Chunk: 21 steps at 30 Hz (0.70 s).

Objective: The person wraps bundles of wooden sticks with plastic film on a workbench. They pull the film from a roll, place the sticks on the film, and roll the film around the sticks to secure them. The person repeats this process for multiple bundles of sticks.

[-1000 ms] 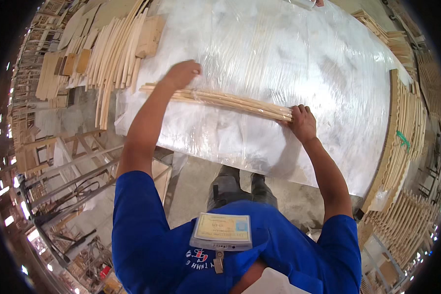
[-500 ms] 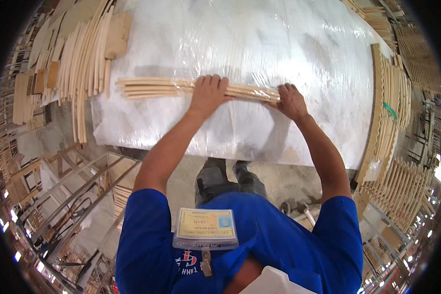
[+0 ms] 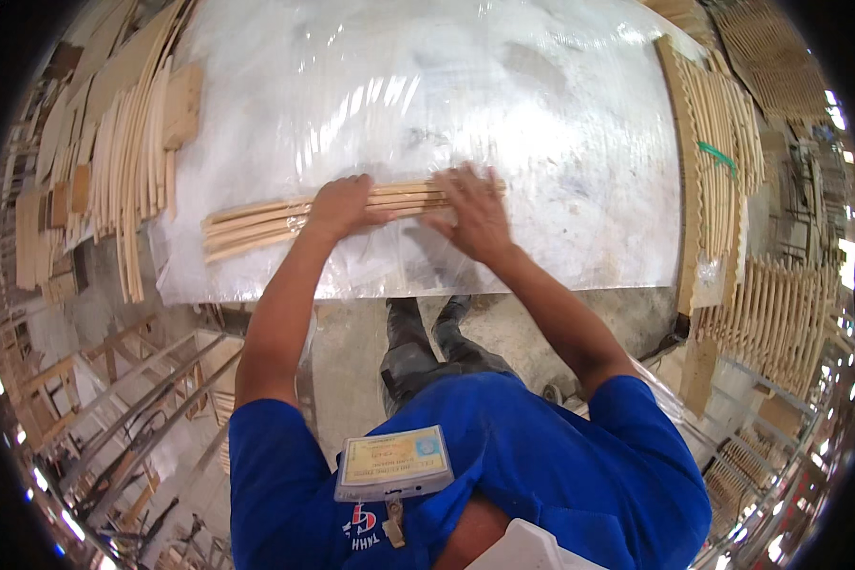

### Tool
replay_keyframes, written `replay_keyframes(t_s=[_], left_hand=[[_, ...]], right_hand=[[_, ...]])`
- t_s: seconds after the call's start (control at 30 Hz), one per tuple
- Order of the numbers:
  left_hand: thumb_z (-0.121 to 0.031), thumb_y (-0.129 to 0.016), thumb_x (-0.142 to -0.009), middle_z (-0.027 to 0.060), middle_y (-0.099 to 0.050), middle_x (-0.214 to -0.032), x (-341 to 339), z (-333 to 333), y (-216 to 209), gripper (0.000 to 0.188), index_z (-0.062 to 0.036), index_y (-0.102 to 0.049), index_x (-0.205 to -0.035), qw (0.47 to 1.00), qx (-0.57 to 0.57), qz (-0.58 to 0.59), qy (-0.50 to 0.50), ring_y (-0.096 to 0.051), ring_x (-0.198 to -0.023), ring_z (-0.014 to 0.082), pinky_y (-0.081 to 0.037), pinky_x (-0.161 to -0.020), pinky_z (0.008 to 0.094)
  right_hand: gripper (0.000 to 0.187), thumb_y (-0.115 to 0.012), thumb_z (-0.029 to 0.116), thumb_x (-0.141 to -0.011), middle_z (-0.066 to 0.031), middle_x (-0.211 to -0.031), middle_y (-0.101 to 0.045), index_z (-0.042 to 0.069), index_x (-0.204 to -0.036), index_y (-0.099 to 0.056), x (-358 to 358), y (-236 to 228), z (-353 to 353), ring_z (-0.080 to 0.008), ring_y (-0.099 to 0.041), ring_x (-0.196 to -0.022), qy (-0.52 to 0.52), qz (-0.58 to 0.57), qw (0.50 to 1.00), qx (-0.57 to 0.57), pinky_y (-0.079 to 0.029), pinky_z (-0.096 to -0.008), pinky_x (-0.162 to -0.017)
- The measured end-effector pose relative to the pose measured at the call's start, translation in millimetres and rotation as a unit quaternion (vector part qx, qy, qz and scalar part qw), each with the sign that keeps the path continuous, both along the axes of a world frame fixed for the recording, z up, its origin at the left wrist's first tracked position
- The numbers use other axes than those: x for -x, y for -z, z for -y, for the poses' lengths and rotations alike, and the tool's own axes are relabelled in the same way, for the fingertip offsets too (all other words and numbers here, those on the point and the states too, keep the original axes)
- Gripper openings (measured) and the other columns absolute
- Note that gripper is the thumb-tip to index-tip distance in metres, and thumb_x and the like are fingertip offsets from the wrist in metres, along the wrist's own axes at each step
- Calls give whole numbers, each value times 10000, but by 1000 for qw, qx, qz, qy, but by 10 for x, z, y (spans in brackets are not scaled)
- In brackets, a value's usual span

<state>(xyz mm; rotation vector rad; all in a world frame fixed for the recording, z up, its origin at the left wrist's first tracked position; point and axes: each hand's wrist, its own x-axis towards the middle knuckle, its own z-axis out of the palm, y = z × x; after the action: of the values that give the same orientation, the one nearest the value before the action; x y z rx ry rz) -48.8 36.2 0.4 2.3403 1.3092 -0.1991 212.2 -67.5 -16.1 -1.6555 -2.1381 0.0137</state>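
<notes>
- Here's the left hand (image 3: 344,207), curled over the middle of the bundle of wooden sticks (image 3: 405,198), thumb reaching along the bundle's near side.
- And the right hand (image 3: 473,214), fingers spread and blurred, over the bundle's right end; whether it presses on the sticks, I cannot tell.
- So 2 hands on or over the bundle: 1 stretch of it shows between them, and a longer, slightly fanned stretch runs out past the left hand.
- Under the bundle, the shiny plastic sheet (image 3: 541,123), spreading well beyond its far side.
- Near side of the bundle now: the blue shirt (image 3: 541,446) with 1 badge (image 3: 394,463) clipped on, and dark trousers (image 3: 427,361) between shirt and sheet.
- Off to the bundle's left, a stack of long sticks (image 3: 142,142) with 1 wooden block (image 3: 182,104) beside it.
- Well to the bundle's right, a row of sticks (image 3: 724,204) with 1 green strap (image 3: 717,156) across it.
- Nearer and left of the bundle, a metal frame (image 3: 152,385).
</notes>
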Motion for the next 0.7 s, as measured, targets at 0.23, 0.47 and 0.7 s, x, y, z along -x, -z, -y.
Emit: replay_keyframes(t_s=[0.23,0.47,0.7], left_hand=[[-523,-874,-824,159,-624,-1234,17,313,232,728,-73,-660,-1355,960,-269,84,-7,-605,-1171,391,-475,-1041,518],[-595,-841,-790,95,-626,-1260,253,178,506,741,-90,-621,-1285,956,-266,127,4,-584,-1187,336,-455,-1024,511],[-648,-838,-770,105,-659,-1074,188,18,373,735,-83,-655,-1203,961,-242,135,17,-641,-1012,312,-509,-895,479]], right_hand=[[693,-699,746,-867,-63,-974,-654,112,-1143,-656,-109,139,-337,-275,-647,-943,-33,-20,999,24,-461,-443,-878],[655,-748,739,-819,-83,-985,-709,148,-1098,-720,35,75,-568,-360,-653,-1088,-41,-44,996,66,-494,-491,-942],[671,-822,670,-796,-72,-1081,-694,128,-1168,-692,29,120,-492,-330,-674,-1008,5,16,998,67,-503,-483,-937]])
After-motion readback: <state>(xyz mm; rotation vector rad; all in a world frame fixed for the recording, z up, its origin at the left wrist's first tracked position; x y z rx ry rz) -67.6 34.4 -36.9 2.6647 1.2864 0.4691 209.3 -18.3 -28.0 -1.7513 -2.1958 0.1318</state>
